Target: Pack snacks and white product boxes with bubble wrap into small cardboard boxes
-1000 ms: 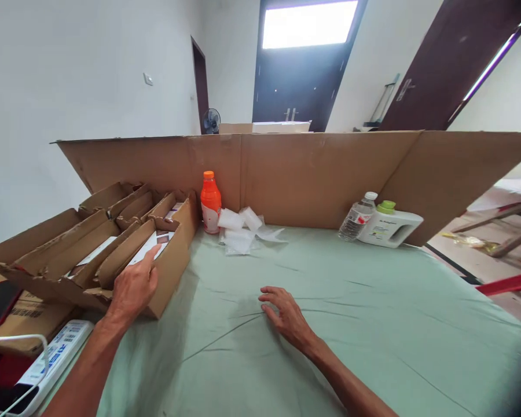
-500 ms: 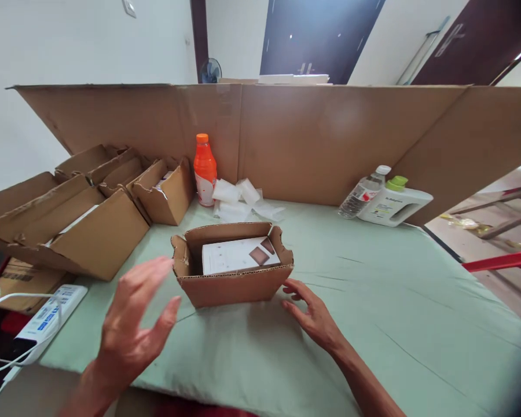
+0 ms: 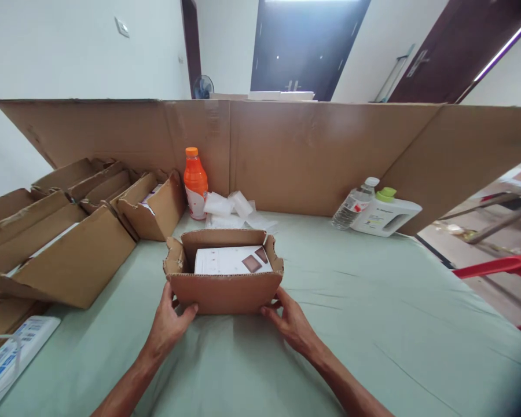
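A small open cardboard box [image 3: 223,292] sits on the green cloth in front of me. Inside it lies a white carton [image 3: 230,260] with brown squares printed on it. My left hand [image 3: 167,324] grips the box's near left corner, thumb on the front wall. My right hand [image 3: 289,321] holds the near right corner, fingers against the side.
Several more open cardboard boxes [image 3: 69,255] stand at the left. An orange bottle [image 3: 195,182], white bubble-wrap pieces [image 3: 230,208], a clear water bottle [image 3: 353,205] and a white jug with a green cap [image 3: 384,214] line a tall cardboard screen [image 3: 295,153]. A power strip [image 3: 13,353] lies at the near left.
The small box came from the left stack to the middle of the cloth. My left hand dropped from mid-air onto its left corner; my right hand closed on the right corner.
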Tool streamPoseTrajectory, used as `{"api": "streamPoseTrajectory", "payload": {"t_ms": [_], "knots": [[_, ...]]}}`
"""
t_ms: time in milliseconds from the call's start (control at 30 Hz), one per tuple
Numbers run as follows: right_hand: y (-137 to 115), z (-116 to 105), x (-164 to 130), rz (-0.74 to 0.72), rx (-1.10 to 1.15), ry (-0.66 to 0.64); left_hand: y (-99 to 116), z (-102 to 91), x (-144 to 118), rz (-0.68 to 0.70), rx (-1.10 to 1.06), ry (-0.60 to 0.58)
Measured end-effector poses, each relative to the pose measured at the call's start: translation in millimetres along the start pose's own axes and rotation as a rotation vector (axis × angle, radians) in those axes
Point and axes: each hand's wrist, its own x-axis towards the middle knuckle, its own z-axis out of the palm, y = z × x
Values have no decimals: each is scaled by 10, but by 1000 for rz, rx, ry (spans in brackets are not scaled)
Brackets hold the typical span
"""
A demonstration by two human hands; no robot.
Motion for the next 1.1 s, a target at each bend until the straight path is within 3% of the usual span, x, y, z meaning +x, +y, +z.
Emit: {"api": "streamPoseTrajectory", "payload": {"t_ms": [267, 433, 533, 600, 700, 800, 967, 1033, 1100], "knots": [[129, -64, 611, -23, 2, 119, -93, 421, 628, 122, -49, 37], [249, -143, 673, -31, 31, 30, -298, 490, 669, 118, -49, 42], [300, -311, 743, -42, 61, -94, -374, 489, 643, 97, -78, 28], [308, -476, 871, -34, 55, -104, -396, 485, 632, 78, -74, 21], [231, -734, 1283, -35, -38, 75, -421, 482, 628, 50, -40, 13], [8, -847, 1976, -136, -198, 201, -471, 492, 628, 52, -7, 34], [-520, -590, 3152, -239, -609, 33, -573, 520, 630, 84, -17, 73], [-675, -516, 3363, -240, -697, 10, -582, 525, 634, 95, -33, 79], [-742, -561, 3344, -229, -714, 86, -567, 527, 637, 90, -35, 77]]}}
